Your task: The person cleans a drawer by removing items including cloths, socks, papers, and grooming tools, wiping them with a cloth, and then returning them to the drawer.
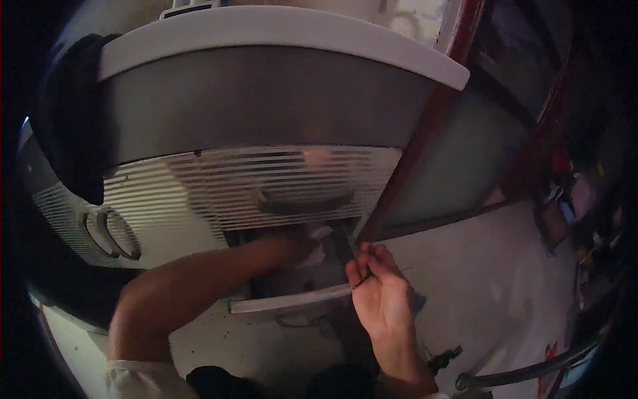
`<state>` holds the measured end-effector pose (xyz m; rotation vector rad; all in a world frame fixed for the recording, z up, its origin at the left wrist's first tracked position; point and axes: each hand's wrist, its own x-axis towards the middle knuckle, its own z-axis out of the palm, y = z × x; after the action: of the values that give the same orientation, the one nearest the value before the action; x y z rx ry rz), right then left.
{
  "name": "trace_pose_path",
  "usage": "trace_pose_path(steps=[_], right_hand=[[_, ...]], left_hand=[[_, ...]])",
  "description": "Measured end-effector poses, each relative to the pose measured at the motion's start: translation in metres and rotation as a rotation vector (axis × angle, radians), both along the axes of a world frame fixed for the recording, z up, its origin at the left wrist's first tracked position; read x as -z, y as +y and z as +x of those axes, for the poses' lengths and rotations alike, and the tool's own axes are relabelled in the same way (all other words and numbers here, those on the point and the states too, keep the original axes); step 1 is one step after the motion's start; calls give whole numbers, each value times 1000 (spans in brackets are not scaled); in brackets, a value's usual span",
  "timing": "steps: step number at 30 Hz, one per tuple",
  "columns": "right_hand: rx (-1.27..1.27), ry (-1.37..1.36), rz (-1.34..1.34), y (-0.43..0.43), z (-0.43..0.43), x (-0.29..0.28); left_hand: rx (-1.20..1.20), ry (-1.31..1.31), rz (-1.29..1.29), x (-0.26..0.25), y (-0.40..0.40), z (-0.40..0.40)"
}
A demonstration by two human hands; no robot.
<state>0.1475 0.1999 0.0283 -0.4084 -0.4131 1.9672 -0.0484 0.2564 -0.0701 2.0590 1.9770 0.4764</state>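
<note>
An open drawer point(291, 301) with a pale front edge stands pulled out before me, below a striped drawer front point(299, 179) that has a curved handle. My left arm reaches into it from the left. My left hand point(301, 249) is dark and blurred inside, beside a pale, crumpled cloth or paper point(318, 247); whether it grips this is unclear. My right hand point(376, 279) is at the drawer's right corner, palm up, with curled fingers. A thin dark strand shows at its fingers; how it is held cannot be made out.
A grey cabinet face point(264, 99) under a pale countertop point(279, 27) rises ahead. Striped doors with curved handles point(109, 234) are at left. A red-framed door point(448, 154) stands at right. Assorted items lie at the far right, and a dark curved tube point(523, 369) is at lower right.
</note>
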Motion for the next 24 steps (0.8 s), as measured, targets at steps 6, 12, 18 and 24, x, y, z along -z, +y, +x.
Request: trace_pose_path(steps=[6, 12, 18, 24], right_hand=[[1, -61, 24, -3, 4, -3], [19, 9, 38, -4, 8, -1], [16, -43, 33, -1, 1, -6], [10, -55, 74, 6, 7, -3]], left_hand=[[60, 353, -255, -10, 15, 14], [827, 60, 54, -4, -39, -3], [521, 167, 148, -42, -6, 1], [365, 159, 15, -40, -9, -13]])
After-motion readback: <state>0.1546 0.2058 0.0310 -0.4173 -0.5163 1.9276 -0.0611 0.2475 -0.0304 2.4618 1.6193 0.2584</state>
